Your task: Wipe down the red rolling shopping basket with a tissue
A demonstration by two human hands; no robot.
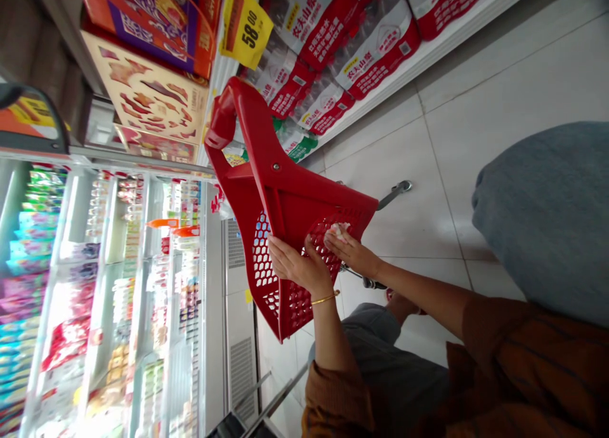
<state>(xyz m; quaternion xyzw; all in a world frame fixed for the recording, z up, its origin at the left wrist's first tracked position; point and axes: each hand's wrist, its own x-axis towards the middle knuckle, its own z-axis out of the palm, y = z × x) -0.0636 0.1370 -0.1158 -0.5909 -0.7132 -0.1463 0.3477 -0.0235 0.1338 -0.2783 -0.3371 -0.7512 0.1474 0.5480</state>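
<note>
The picture is turned on its side. A red plastic shopping basket [290,197] with a mesh wall and a long red handle is held tipped up in front of me. My left hand [295,265], with a thin gold bracelet at the wrist, has its fingers closed on the basket's mesh wall. Beside it, my right hand [351,251] presses a small crumpled white cloth or tissue [339,230] against the basket's rim, fingers closed on it. Brown sleeves cover both my upper arms.
Shrink-wrapped packs of bottled water [361,38] fill a low shelf by the tiled floor [499,89]. A yellow price tag [245,25] hangs near gift boxes [152,95]. A glass-fronted chiller [118,285] with packaged goods stands alongside. A metal trolley part [394,193] sits behind the basket.
</note>
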